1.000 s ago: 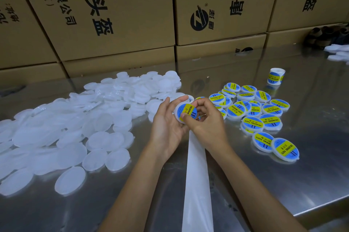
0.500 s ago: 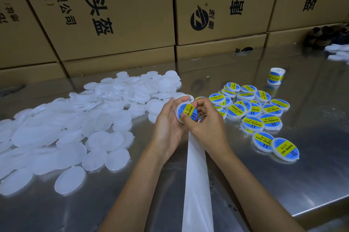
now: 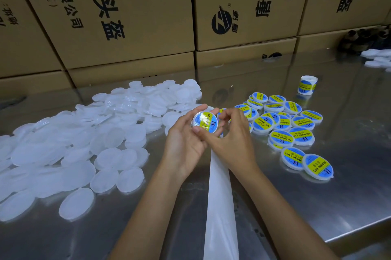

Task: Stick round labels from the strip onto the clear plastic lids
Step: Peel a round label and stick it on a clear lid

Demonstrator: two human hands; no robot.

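The lid (image 3: 204, 122), already wearing its blue-and-yellow round label, looks thin, light and slightly flexible, so it is best taken by the rim with fingertips rather than squeezed across the face; the glossy label would likely smear or wrinkle if rubbed hard before it seats. The left hand (image 3: 186, 143) cradles the lid from its left side, fingers curled around the rim and thumb up against the lower edge, tilting the face toward the camera. The right hand (image 3: 232, 139) sits just right of the lid, partly closed, its thumb reaching to the lid's lower edge; whether it pinches anything else cannot be told. The white backing strip (image 3: 220, 196) runs from below the lid toward the viewer, between the forearms. Left of the lid spreads the heap of bare lids (image 3: 95, 139) on the steel table (image 3: 338, 175); right of it lie the labelled lids (image 3: 292, 130), and farther right and back stands a label roll (image 3: 307, 85).
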